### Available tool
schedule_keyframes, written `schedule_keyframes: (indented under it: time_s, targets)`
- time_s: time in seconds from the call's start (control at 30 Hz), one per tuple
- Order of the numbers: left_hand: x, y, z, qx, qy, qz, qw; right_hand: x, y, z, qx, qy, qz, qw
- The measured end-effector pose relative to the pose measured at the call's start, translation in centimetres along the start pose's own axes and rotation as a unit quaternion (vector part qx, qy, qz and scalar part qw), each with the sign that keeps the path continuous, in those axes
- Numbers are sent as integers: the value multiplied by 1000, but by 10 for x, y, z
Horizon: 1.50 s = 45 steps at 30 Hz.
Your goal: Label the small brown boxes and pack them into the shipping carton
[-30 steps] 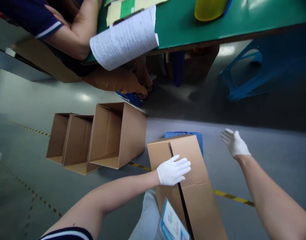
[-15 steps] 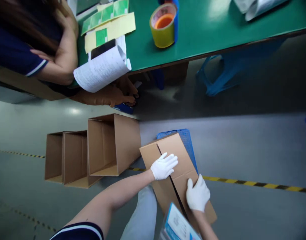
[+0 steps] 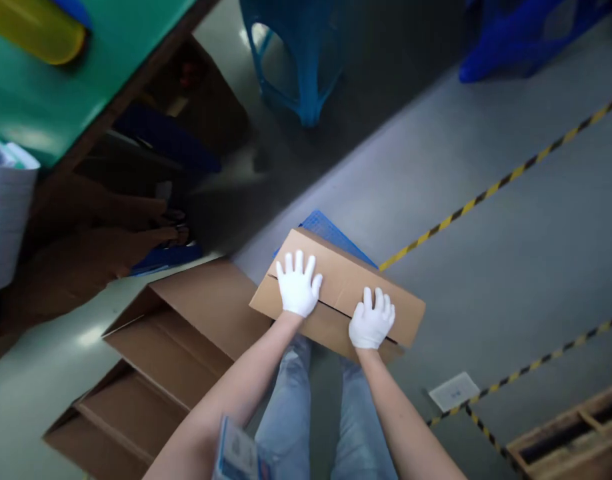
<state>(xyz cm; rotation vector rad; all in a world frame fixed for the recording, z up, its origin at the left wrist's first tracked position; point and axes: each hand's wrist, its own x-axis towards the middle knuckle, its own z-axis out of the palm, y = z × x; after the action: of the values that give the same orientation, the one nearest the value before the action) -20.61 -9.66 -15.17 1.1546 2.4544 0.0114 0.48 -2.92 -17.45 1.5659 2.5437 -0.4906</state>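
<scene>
A brown cardboard box (image 3: 346, 275) lies in front of my legs with its top flaps folded down and a dark seam between them. My left hand (image 3: 299, 285), in a white glove, rests flat on the flaps at the box's left end, fingers spread. On the right half, my right hand (image 3: 372, 319), gloved too, lies over the seam with its fingers stretched and slightly bent. Neither hand grips anything. A blue plastic crate (image 3: 331, 235) shows partly from under the box's far side.
Open cardboard boxes (image 3: 201, 307) stand at my left. The green table (image 3: 111, 40) is at upper left, another person's legs (image 3: 101, 240) below it. Stools, one light blue (image 3: 303, 60), stand beyond. Striped tape (image 3: 486, 193) crosses the floor; a wooden pallet (image 3: 566, 433) is at lower right.
My view has turned, and the box now lies more crosswise before me. My right hand has moved from the box's right edge onto its top flaps; my left hand has shifted toward the left end.
</scene>
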Motion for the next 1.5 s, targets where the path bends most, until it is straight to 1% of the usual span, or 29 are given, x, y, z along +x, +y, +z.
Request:
schedule_keyframes:
  time_s: [0.07,0.13,0.23,0.33,0.4,0.47,0.53,0.63,0.7,0.77,0.87,1.0,1.03,1.07,1.13,1.2,1.23,1.27,1.3,1.33,1.37,1.4,1.43,1.47,1.5]
  targets:
    - [15,3,-2,19,1,-38,999,3,3,3,-6,-21,-6,1000]
    - [23,5,2,30,-12,-40,999,7,6,9,-13,-34,-26,999]
    - [27,5,8,40,-19,-35,998,14,11,17,0,-27,-53,998]
    - [25,5,10,48,-11,-36,998,20,13,18,41,-21,-38,998]
    - [24,10,10,55,-1,-37,998,23,14,14,61,-23,-19,998]
    - [21,22,13,65,18,-44,997,26,15,11,69,-28,-14,997]
    - [17,42,19,77,26,-41,996,28,16,8,72,-35,-19,997]
    - [9,75,30,97,14,-34,995,31,19,7,72,-44,-21,996]
    - [6,89,36,109,10,-35,993,33,20,7,75,-49,-21,996]
    - [5,94,40,118,13,-38,992,32,22,6,83,-53,-22,995]
    - [5,95,39,126,10,-40,991,27,31,4,105,-54,-27,993]
    - [3,99,31,143,10,-52,988,17,53,4,141,-53,-85,985]
    - [3,101,28,148,6,-41,988,17,58,4,143,-54,-89,984]
    - [4,103,26,151,-9,-12,988,20,61,5,141,-55,-86,985]
    - [6,105,23,149,-64,91,982,28,64,5,136,-61,-75,986]
    - [10,107,21,144,-118,190,964,31,59,3,148,-68,-69,984]
    - [11,107,20,145,-130,216,957,26,54,2,168,-70,-54,982]
    - [12,107,20,148,-133,226,953,13,46,0,199,-69,-19,977]
    - [13,107,20,153,-132,228,952,-7,34,-2,246,-69,34,966]
    - [13,108,20,158,-132,229,951,-34,20,-3,307,-71,106,943]
    - [13,108,20,161,-132,230,950,-66,3,-3,380,-76,196,901]
    - [13,109,20,164,-133,232,949,-101,-15,-3,472,-97,274,832]
    - [12,110,21,167,-132,234,949,-134,-32,0,565,-127,370,727]
    - [12,110,22,168,-130,237,948,-162,-46,5,635,-170,461,596]
    - [12,111,22,170,-126,239,948,-183,-55,12,652,-195,489,545]
